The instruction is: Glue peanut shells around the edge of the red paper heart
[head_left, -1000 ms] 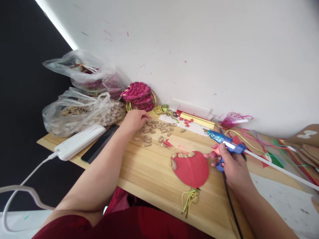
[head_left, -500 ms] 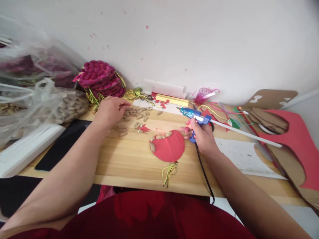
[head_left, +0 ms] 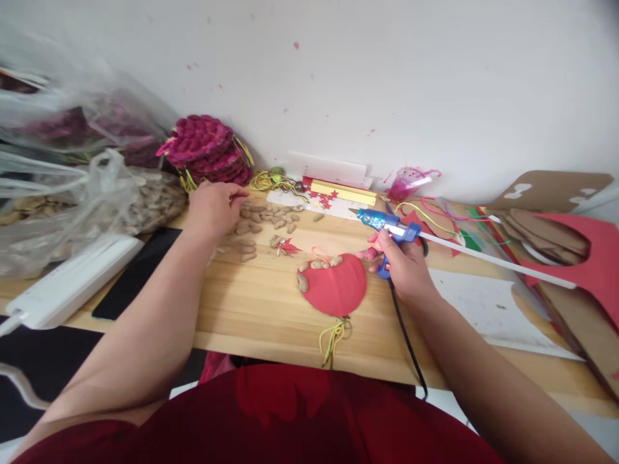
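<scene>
We rest our left hand (head_left: 213, 207) palm down on the loose peanuts (head_left: 264, 219) scattered near the bench's (head_left: 251, 309) back edge, the fingers curled over a few of them; whether any is pinched between the fingertips we cannot tell. Our right hand (head_left: 405, 267) is closed around the handle of a blue glue gun (head_left: 387, 225), a finger on its trigger, the nozzle pointing left and held clear above the wood, near the back edge. A white glue stick (head_left: 498, 261) runs out of the gun's rear toward the right end of the bench, and a black cord (head_left: 406, 341) drops from the handle over the front edge. Between our hands, about mid-bench, lies a red disc (head_left: 336, 291) flat on the wood, with several peanuts stuck along its upper-left rim and yellow-green threads (head_left: 334, 335) trailing from its lower edge toward the front. A small red star (head_left: 290, 247) lies just left of the disc. By the back edge at the left sit a stack of magenta pieces (head_left: 206, 147) and a clear bag (head_left: 97, 206) of peanuts; a white power strip (head_left: 68, 283) lies at the left end.
</scene>
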Tool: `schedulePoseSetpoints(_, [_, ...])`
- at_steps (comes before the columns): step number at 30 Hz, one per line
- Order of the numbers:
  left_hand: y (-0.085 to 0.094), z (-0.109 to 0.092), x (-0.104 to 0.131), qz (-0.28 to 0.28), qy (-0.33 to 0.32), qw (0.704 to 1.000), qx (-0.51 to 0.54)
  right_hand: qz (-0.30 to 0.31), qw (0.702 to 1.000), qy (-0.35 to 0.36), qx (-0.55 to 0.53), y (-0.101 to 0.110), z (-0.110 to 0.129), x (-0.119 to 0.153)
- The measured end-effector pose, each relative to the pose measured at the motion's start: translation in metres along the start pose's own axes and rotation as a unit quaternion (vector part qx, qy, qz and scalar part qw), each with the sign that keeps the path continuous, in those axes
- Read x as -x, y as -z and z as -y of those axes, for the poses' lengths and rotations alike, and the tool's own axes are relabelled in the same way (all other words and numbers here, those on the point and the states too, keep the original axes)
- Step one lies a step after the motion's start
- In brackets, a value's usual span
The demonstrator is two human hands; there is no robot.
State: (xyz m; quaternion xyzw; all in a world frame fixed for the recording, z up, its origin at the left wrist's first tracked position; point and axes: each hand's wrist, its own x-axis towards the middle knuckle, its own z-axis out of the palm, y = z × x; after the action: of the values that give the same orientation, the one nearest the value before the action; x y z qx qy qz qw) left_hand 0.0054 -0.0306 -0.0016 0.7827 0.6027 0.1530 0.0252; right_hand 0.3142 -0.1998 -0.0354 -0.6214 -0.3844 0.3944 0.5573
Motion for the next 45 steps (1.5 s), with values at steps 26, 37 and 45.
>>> schedulePoseSetpoints(26, [-0.015,0.006,-0.009,0.000,-0.049,0.998,0.041,0.005,0.999,0.024,0.020,0.002,0.001,0.000])
schedulePoseSetpoints(37, [-0.023,0.003,-0.012,0.032,-0.032,0.999,-0.003,0.009,1.000,0.029,-0.002,-0.001,-0.002,-0.002])
schedulePoseSetpoints(45, [-0.014,-0.004,-0.008,0.077,-0.052,0.994,-0.058,0.013,0.999,0.028,-0.010,-0.001,-0.003,-0.001])
